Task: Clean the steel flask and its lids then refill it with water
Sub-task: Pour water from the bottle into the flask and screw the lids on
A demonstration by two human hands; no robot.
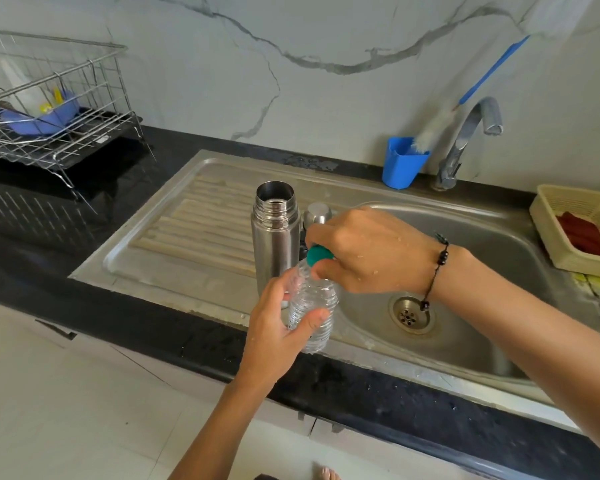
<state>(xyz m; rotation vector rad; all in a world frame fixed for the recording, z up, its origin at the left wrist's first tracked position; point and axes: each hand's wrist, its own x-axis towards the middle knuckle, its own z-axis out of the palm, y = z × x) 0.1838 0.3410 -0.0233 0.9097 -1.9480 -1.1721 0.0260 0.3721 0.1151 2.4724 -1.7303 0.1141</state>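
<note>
1. Fingers of the left hand (274,327) are wrapped round a clear plastic bottle (314,311), held tilted over the front edge of the sink (465,237).
2. Its green cap (317,255) is pinched by the fingers of the right hand (371,251); the refill step is judged to be in hand, and the cap must be unscrewed before pouring.
3. Just behind both hands, the steel flask (274,233) is stood upright and open on the drainboard, ungripped, with a steel lid (317,213) beside it.

Drainboard (187,230) left of flask (275,237) — free.
</note>
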